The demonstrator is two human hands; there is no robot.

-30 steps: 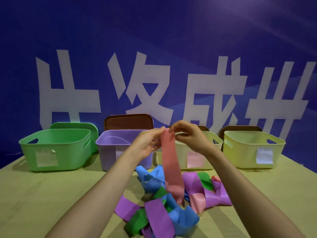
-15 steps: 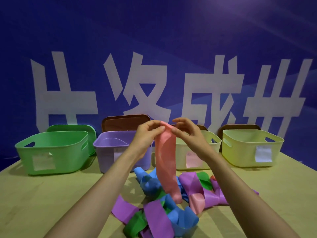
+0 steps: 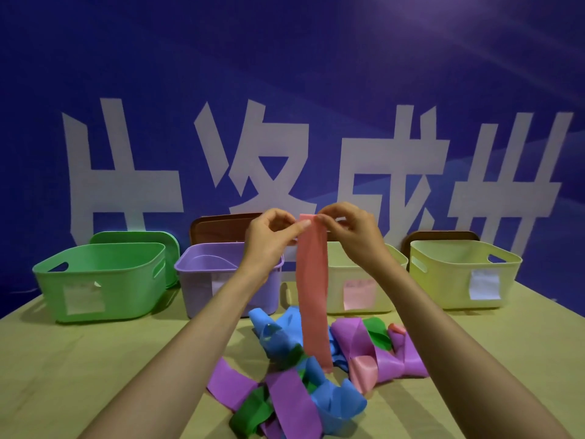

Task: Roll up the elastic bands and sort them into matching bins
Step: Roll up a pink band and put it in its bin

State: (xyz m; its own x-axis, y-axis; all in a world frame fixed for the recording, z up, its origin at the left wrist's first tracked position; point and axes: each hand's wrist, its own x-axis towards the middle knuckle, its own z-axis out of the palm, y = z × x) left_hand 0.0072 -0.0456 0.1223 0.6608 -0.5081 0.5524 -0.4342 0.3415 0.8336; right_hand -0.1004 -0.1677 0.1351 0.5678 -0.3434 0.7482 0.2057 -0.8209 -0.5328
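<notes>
1. The left grip (image 3: 269, 239), a bare hand, pinches the top end of the pink band (image 3: 311, 289) between thumb and forefinger. The other fingers are curled.
2. The right grip (image 3: 351, 236) pinches the same top end from the other side, and the fingertips of both grips almost meet there.
3. The pink band hangs straight down from the two grips. It is flat and not rolled, apart from a narrow fold at the top edge.
4. Its lower end is over the pile of bands (image 3: 357, 343). I cannot tell if it touches the pile.
5. The pile lies on the bench (image 3: 63, 375) under the grips, between the two forearms. It holds purple, blue, green and pink bands, tangled together.
6. Far to the left of the left grip stands the green bin (image 3: 101, 280).
7. The purple bin (image 3: 202, 280) is just behind the left grip's wrist.
8. Behind the right grip is the cream bin (image 3: 335, 280), which carries a pink label.
9. Further right of that grip stands the yellow bin (image 3: 449, 274), which carries a white label.
</notes>
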